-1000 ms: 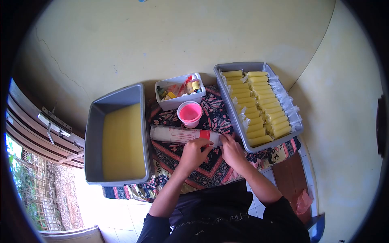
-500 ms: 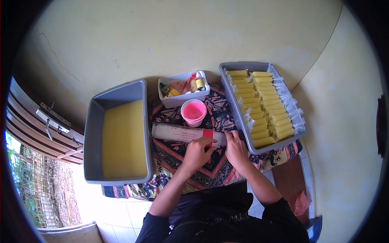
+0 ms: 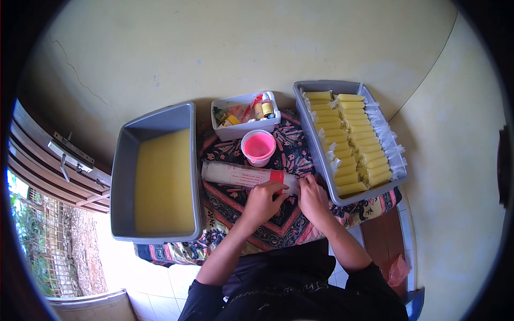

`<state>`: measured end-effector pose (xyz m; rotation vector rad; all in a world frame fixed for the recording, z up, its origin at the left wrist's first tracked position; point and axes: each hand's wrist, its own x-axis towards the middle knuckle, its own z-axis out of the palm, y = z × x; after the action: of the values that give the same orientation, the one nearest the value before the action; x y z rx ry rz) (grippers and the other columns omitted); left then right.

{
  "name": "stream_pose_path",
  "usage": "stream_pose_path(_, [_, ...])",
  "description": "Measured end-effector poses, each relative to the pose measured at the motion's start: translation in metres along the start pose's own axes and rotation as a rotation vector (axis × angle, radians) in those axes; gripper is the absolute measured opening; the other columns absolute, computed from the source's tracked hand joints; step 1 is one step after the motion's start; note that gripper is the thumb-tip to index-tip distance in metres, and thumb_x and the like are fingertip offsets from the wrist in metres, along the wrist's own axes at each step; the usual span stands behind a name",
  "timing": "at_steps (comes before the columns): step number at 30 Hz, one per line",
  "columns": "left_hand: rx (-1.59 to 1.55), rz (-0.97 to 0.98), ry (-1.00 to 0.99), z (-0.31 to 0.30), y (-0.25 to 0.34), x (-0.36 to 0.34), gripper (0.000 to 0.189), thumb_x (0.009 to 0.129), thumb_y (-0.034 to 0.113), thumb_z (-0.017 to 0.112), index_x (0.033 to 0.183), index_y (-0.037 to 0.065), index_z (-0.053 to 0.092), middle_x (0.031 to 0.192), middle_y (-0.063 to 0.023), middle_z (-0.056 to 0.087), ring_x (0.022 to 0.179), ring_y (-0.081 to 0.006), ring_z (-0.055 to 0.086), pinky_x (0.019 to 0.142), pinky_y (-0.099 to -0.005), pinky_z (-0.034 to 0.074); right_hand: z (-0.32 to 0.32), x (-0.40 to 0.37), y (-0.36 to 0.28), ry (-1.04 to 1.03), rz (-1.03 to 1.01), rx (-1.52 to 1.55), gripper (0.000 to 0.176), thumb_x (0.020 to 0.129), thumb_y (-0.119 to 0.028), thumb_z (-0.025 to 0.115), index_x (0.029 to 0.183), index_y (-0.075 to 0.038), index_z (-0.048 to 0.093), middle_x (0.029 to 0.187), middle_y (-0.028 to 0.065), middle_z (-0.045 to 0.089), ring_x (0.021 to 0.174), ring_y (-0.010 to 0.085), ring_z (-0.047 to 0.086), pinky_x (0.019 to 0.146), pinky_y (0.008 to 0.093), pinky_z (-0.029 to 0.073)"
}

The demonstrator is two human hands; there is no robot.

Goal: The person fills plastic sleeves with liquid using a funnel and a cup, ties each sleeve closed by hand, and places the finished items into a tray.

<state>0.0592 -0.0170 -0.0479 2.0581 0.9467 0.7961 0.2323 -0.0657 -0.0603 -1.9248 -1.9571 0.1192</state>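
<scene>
You will find nothing here that you can actually read. The white roll [image 3: 235, 175] lying across the patterned cloth [image 3: 292, 152] carries faint reddish print and a red band, too small to make out. The small bottles [image 3: 263, 108] in the far white tub [image 3: 243, 131] have labels, but no legible words. Pale script runs across your black shirt [image 3: 289, 291] at the near edge, blurred beyond reading.

A liquid-filled grey tub [image 3: 124, 176], pink cup [image 3: 258, 145] and packet tray [image 3: 312, 140] sit on patterned cloth [image 3: 292, 151].
</scene>
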Motion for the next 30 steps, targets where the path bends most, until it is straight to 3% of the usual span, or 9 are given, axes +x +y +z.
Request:
stream_pose_path(4, [0.036, 0.063, 0.093, 0.0, 0.006, 0.002, 0.034, 0.075, 0.004, 0.07, 0.108, 0.004, 0.065, 0.099, -0.0142, 0.065, 0.082, -0.029, 0.066, 0.072, -0.0368, 0.052, -0.009, 0.002, -0.011, 0.089, 0.023, 0.101, 0.012, 0.079, -0.001, 0.061, 0.088, 0.0, 0.054, 0.085, 0.0178, 0.059, 0.073, 0.0379, 0.063, 0.064, 0.0469, 0.05])
stream_pose_path(8, [0.063, 0.145, 0.171, 0.002, 0.007, 0.005, 0.039, 0.075, 0.004, 0.07, 0.113, 0.004, 0.062, 0.104, -0.0149, 0.064, 0.084, -0.0295, 0.066, 0.074, -0.037, 0.052, -0.014, 0.006, -0.018, 0.123, -0.091, 0.351, 0.02, 0.08, 0.002, 0.062, 0.097, 0.001, 0.054, 0.084, 0.0184, 0.062, 0.074, 0.0366, 0.064, 0.063, 0.0426, 0.05])
stream_pose_path(13, [-0.011, -0.051, 0.001, -0.001, 0.005, 0.005, 0.043, 0.073, 0.002, 0.07, 0.115, 0.003, 0.061, 0.096, -0.0149, 0.066, 0.084, -0.0291, 0.066, 0.074, -0.037, 0.052, -0.008, 0.007, -0.015, 0.183, -0.178, 0.628, 0.027, 0.079, 0.007, 0.062, 0.104, 0.002, 0.054, 0.084, 0.0175, 0.063, 0.073, 0.0308, 0.066, 0.062, 0.0358, 0.05])
stream_pose_path(15, [-0.006, -0.019, -0.002, 0.0, 0.001, 0.005, 0.043, 0.073, 0.002, 0.07, 0.115, 0.003, 0.06, 0.093, -0.0145, 0.066, 0.083, -0.0289, 0.066, 0.074, -0.037, 0.052, -0.009, 0.005, -0.012, 0.112, -0.116, 0.621, 0.025, 0.08, 0.007, 0.061, 0.104, 0.002, 0.054, 0.085, 0.0161, 0.064, 0.072, 0.024, 0.067, 0.063, 0.0329, 0.051])
stream_pose_path(17, [-0.001, 0.017, -0.004, -0.001, 0.002, 0.007, 0.044, 0.073, 0.002, 0.07, 0.115, 0.003, 0.06, 0.09, -0.0141, 0.066, 0.082, -0.0287, 0.066, 0.074, -0.037, 0.052, -0.014, 0.005, -0.015, 0.11, -0.117, 0.672, 0.025, 0.079, 0.006, 0.062, 0.102, 0.002, 0.053, 0.085, 0.0164, 0.063, 0.074, 0.0276, 0.066, 0.065, 0.0342, 0.051])
stream_pose_path(19, [-0.02, -0.003, -0.045, -0.005, 0.008, 0.008, 0.037, 0.073, 0.003, 0.07, 0.109, 0.002, 0.063, 0.089, -0.0145, 0.066, 0.081, -0.0292, 0.067, 0.073, -0.0368, 0.052, -0.019, 0.004, -0.017, 0.104, -0.117, 0.725, 0.025, 0.079, 0.006, 0.062, 0.101, 0.001, 0.053, 0.086, 0.0166, 0.063, 0.075, 0.0312, 0.065, 0.066, 0.0356, 0.051])
stream_pose_path(25, [0.01, 0.007, 0.042, -0.002, -0.001, 0.008, 0.02, 0.074, 0.003, 0.069, 0.094, 0.0, 0.065, 0.086, -0.0157, 0.066, 0.081, -0.0314, 0.066, 0.07, -0.0369, 0.051, -0.017, 0.004, -0.012, 0.022, -0.141, 0.803, 0.031, 0.078, 0.005, 0.063, 0.106, 0.0, 0.051, 0.084, 0.0143, 0.062, 0.071, 0.0255, 0.064, 0.064, 0.0333, 0.05])
stream_pose_path(30, [0.038, 0.034, 0.122, -0.003, -0.005, 0.009, 0.015, 0.076, 0.003, 0.066, 0.091, 0.0, 0.065, 0.082, -0.0153, 0.066, 0.078, -0.0329, 0.066, 0.068, -0.0384, 0.051, -0.013, 0.004, -0.011, 0.022, -0.088, 0.646, 0.032, 0.076, 0.004, 0.064, 0.106, 0.002, 0.051, 0.086, 0.0195, 0.062, 0.077, 0.0348, 0.063, 0.067, 0.0404, 0.049])
